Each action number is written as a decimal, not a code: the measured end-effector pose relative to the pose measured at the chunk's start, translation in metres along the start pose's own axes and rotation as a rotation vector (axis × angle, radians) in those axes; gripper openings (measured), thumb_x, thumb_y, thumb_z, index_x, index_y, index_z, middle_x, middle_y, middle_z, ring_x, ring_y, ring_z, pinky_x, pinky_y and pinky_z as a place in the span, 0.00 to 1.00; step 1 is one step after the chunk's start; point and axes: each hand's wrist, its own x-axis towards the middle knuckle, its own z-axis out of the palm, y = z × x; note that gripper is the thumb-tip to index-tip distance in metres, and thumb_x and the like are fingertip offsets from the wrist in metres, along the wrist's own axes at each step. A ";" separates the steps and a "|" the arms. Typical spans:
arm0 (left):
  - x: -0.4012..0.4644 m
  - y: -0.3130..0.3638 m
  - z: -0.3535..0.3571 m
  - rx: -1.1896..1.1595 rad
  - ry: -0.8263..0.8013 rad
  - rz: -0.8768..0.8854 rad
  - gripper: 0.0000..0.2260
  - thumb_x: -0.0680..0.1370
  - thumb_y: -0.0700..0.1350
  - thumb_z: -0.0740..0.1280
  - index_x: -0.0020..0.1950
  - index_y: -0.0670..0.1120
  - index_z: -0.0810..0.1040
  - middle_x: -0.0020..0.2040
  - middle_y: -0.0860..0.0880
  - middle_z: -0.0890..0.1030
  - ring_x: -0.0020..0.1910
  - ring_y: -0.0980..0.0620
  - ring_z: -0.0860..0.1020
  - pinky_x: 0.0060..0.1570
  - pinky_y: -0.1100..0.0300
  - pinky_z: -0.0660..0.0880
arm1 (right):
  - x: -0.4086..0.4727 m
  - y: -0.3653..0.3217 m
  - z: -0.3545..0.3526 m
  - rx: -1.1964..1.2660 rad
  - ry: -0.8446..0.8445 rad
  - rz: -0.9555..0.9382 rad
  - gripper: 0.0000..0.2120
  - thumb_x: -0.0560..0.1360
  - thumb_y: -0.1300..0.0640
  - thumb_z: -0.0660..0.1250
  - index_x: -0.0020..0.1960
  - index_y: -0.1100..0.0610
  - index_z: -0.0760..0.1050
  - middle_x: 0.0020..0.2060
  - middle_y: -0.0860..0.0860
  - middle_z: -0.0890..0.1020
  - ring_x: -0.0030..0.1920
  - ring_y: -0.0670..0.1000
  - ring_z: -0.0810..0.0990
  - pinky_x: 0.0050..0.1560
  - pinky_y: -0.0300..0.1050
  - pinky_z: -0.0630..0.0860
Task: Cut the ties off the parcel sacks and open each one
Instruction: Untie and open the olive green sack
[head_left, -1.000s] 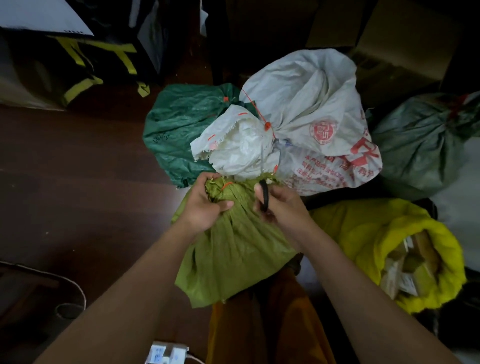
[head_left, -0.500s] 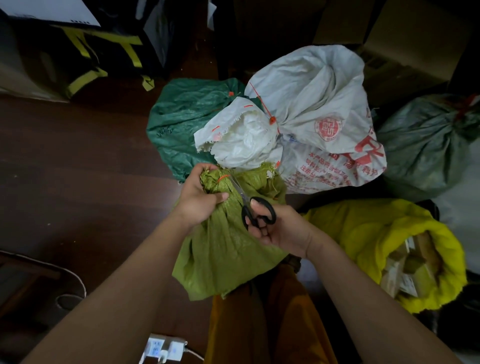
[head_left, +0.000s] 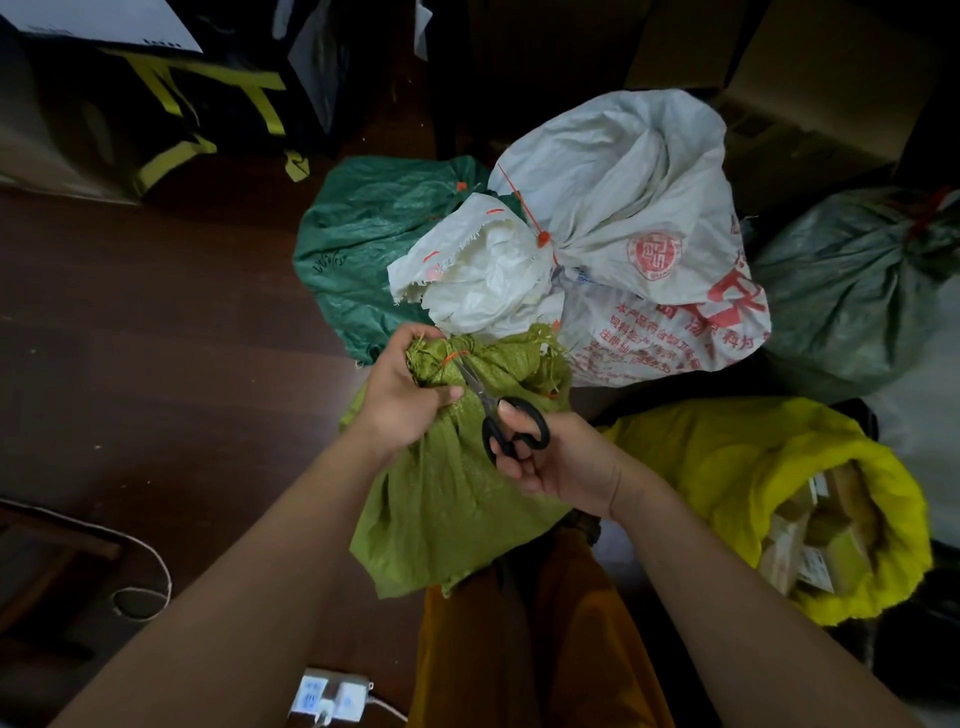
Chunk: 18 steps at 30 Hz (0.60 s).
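An olive-green woven sack (head_left: 457, 488) stands in front of me, its neck bunched and bound by an orange tie (head_left: 451, 357). My left hand (head_left: 410, 395) grips the bunched neck just below the tie. My right hand (head_left: 561, 457) holds black-handled scissors (head_left: 511, 423), whose blades point up-left and reach the orange tie. Behind it lies a white printed sack (head_left: 639, 244) closed with an orange zip tie (head_left: 540, 236). A dark green sack (head_left: 374, 244) sits at the back left and a grey-green sack (head_left: 852, 291) with a red tie at the right.
A yellow sack (head_left: 727, 467) stands open at the right with cardboard parcels (head_left: 826, 540) inside. A white power strip (head_left: 330, 699) lies on the dark wooden floor near my orange trouser legs. A cord (head_left: 156, 566) loops at the left. Cardboard boxes (head_left: 810, 88) stand behind.
My right hand turned the scissors from held upright to pointing up-left, bringing the blades to the orange tie. My left hand kept its grip on the sack neck.
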 end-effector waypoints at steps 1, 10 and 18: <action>0.000 0.000 0.000 0.002 -0.001 -0.002 0.25 0.69 0.32 0.75 0.47 0.62 0.73 0.62 0.46 0.75 0.37 0.66 0.78 0.35 0.64 0.78 | 0.000 0.000 0.000 -0.001 0.003 0.001 0.19 0.72 0.40 0.67 0.38 0.56 0.76 0.28 0.50 0.75 0.29 0.47 0.66 0.28 0.36 0.65; -0.003 0.000 0.009 -0.085 0.059 -0.020 0.24 0.67 0.31 0.75 0.50 0.56 0.74 0.54 0.44 0.80 0.51 0.47 0.80 0.46 0.55 0.81 | 0.002 0.007 0.004 0.148 0.012 -0.012 0.20 0.71 0.40 0.65 0.41 0.59 0.75 0.29 0.51 0.74 0.27 0.47 0.66 0.30 0.39 0.61; -0.009 0.004 0.005 -0.031 0.061 0.026 0.26 0.65 0.36 0.78 0.52 0.59 0.72 0.54 0.56 0.77 0.57 0.52 0.76 0.56 0.54 0.75 | 0.013 0.008 0.012 0.024 0.051 -0.031 0.26 0.64 0.34 0.69 0.43 0.57 0.73 0.30 0.50 0.74 0.32 0.48 0.64 0.34 0.40 0.61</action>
